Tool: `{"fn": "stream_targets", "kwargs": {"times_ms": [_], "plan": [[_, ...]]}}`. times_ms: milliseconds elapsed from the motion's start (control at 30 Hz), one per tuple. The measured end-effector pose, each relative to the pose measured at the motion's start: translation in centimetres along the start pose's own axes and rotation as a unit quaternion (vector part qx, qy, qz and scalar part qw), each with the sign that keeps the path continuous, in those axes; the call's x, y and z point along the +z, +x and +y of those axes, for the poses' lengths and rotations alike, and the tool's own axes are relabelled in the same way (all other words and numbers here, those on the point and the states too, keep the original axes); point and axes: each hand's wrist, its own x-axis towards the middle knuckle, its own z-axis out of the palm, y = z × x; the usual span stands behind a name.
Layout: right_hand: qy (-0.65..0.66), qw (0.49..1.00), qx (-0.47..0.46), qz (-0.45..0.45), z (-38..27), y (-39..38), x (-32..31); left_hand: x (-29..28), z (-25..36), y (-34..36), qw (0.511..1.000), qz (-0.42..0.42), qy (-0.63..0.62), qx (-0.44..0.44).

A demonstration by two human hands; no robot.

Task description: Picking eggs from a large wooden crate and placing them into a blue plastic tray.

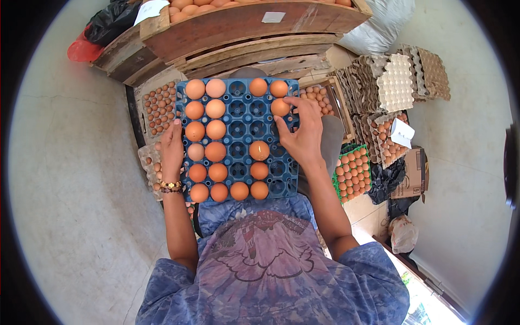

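In the head view, a rectangular blue plastic egg tray (237, 130) is sitting above the person's lap, the left hand (172, 149) closing around its left edge while the right hand (283, 112) is pinching a round brown egg (279, 108) in its rightmost column between thumb and forefinger. Beyond, a reddish-brown wooden crate (233, 35) is holding more eggs; rightward, beige moulded-pulp trays (398, 84) are standing stacked near a pale, smooth wall (476, 130).
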Motion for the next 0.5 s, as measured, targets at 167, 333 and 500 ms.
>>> {"fn": "stream_targets", "kwargs": {"times_ms": [167, 333, 500], "plan": [[-0.014, 1.000, -0.018, 0.012, -1.1, -0.6, -0.7, 0.0, -0.7, 0.3, 1.000, 0.003, -0.021, -0.012], [0.088, 0.972, -0.064, -0.210, -3.9, -2.0, -2.5, 0.0, -0.4, 0.2, 1.000, 0.007, -0.029, 0.003], [0.064, 0.965, -0.092, -0.239, -2.7, -3.8, -1.3, 0.0, -0.1, 0.2, 0.999, -0.003, -0.032, 0.006]]}}
